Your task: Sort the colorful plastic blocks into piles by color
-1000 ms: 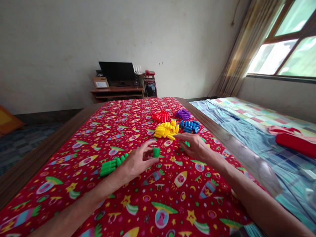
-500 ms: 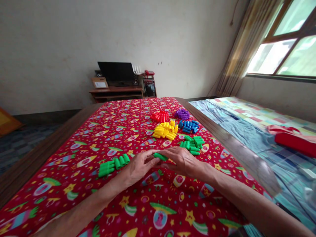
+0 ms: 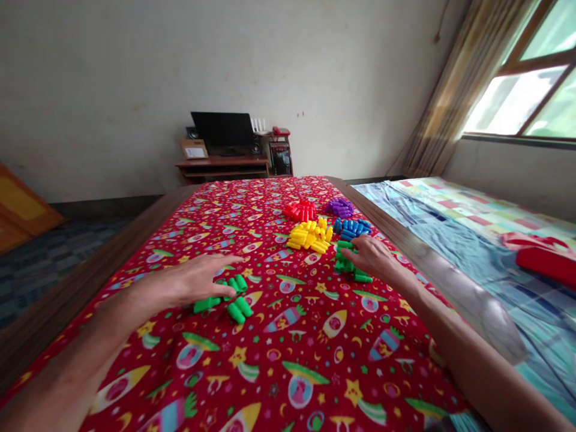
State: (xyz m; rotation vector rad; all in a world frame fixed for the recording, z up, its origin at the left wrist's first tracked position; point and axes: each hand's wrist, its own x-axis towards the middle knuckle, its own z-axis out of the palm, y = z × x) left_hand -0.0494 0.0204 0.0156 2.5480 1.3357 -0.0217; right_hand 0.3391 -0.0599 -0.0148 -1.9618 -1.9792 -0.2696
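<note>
My left hand (image 3: pixel 198 279) hovers with its fingers apart over several green pieces (image 3: pixel 239 309) at the left of the red patterned cloth (image 3: pixel 270 372), partly covering them. On the right, my right hand (image 3: pixel 371 255) reaches onto the pile of green pieces (image 3: pixel 344 265), its fingers bent down at the pile's upper edge. Whether its fingertips grip a piece cannot be made out. Beside that pile lie yellow pieces (image 3: pixel 309 236) and blue pieces (image 3: pixel 352 228). Farther back are red pieces (image 3: pixel 300 211) and purple pieces (image 3: pixel 339 208).
Dark wood edging (image 3: pixel 405 258) borders the cloth on the right. Beyond it is a bed (image 3: pixel 477 210) with a red item (image 3: pixel 546 267). A desk (image 3: pixel 225 165) with a monitor (image 3: pixel 224 132) stands against the back wall.
My hands have parted: the left moved left over the green pieces there, the right moved right to the green pile. Two green pieces now lie in front of the left group. The view shifted slightly.
</note>
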